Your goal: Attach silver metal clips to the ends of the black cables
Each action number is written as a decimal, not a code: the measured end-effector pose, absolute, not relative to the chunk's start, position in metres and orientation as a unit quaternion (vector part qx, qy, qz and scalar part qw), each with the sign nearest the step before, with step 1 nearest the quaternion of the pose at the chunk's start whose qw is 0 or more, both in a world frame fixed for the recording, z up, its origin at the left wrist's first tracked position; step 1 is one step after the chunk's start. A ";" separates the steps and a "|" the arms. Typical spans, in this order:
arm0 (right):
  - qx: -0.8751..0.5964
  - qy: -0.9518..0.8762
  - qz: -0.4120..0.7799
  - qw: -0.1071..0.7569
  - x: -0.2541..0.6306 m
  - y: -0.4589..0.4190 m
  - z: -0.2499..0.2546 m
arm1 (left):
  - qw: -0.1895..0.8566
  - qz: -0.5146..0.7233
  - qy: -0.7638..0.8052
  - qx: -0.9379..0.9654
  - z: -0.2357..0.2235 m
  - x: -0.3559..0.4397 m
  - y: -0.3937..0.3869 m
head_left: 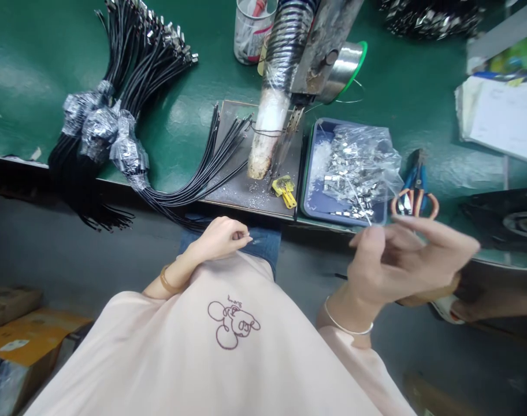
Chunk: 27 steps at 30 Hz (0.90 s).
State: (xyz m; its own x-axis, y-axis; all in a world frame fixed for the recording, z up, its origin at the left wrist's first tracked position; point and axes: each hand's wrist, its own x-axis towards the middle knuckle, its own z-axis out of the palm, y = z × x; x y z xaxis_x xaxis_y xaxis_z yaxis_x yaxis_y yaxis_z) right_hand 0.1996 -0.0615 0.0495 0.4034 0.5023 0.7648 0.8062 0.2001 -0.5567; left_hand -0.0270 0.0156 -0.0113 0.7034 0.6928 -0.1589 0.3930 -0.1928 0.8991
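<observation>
Elec assy workshop, as blk cables (133, 86), wire spool (344, 66), pliers (418, 173) & tray (315, 209) w/ metal pcs (361, 206) on grn surface (177, 121) show.

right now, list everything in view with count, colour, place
bench: one, green, throughout
cable bundles: several, black, left
cable pile: one, black, top right
cup: one, clear, top
hose: one, dark, white-tipped, centre
machine arm: one, grey, beside hose
wire spool: one, silver-green, beside machine arm
board: one, grey, under hose
small part: one, yellow, on board
tray: one, blue, right of board
bag: one, clear, in tray
connectors: many, silver, in tray
pliers: count unclear, blue-orange handles, beside tray
papers: several, white, far right
cardboard boxes: some, brown, lower left
shirt: one, pink, bottom
jeans: one, blue, below board
left hand: one, over jeans
right hand: one, before tray
</observation>
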 end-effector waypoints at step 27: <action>-0.801 -0.578 0.129 0.086 0.297 -0.022 0.067 | 0.198 0.372 0.484 0.767 -0.010 -0.048 0.083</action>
State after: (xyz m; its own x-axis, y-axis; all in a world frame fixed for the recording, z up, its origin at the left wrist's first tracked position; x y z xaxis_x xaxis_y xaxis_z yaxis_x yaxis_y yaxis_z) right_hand 0.2968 -0.0220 0.0673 0.2980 0.9485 -0.1074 0.9039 -0.3166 -0.2877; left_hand -0.0478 0.0827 -0.0097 0.2539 0.8900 0.3788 0.5958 -0.4524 0.6636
